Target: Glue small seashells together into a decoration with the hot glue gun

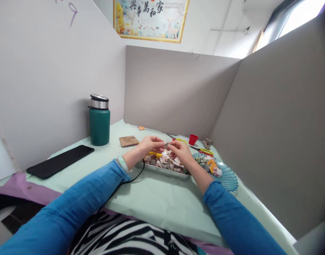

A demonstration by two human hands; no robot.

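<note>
My left hand and my right hand meet above a metal tray of shells and small stones. The fingertips of both hands pinch together at a tiny pale object between them, too small to make out. A yellow-handled tool lies in the tray, partly behind my left hand. Right of the tray, a blue shell-shaped dish holds greenish stones, an orange piece and shells.
A green bottle and a black phone stand and lie at left. Behind are a brown card, a red cup and scissors. A black cable runs beside my left wrist. Grey partitions enclose the table.
</note>
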